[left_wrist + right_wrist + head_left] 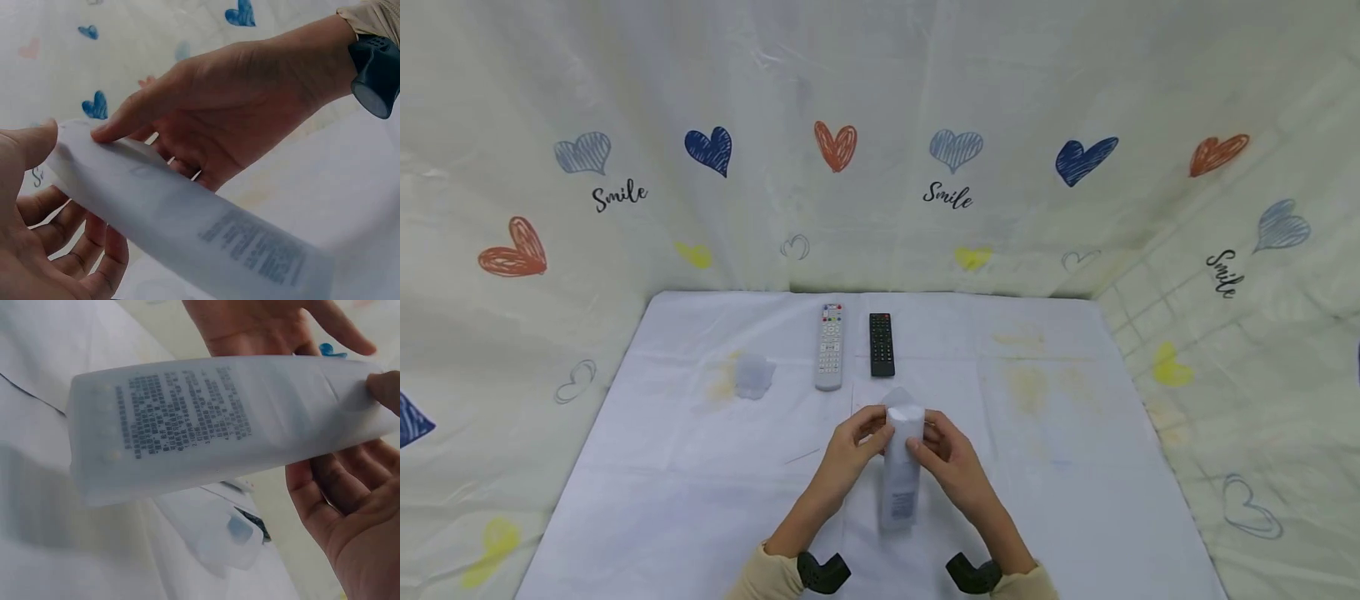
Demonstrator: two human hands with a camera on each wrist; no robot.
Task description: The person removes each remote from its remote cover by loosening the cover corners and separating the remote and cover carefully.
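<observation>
Both hands hold a long, whitish translucent sleeve (901, 475) that has a block of small dark print near its lower end. I cannot tell whether something sits inside it. My left hand (855, 437) pinches the upper end from the left, thumb at the edge and fingers behind. From the right, my right hand (951, 458) grips the same end, its thumb pressed on the printed face. In the right wrist view the printed sleeve (187, 412) slants across, several pale dots showing at its far end. Just beyond the hands lies a clear piece of film (898, 396).
A white remote control (830, 346) and a shorter black remote control (882, 344) lie side by side farther back on the white tablecloth (1037, 517). Left of them is a crumpled clear film (754, 377). A curtain (880, 67) with printed hearts hangs behind the table.
</observation>
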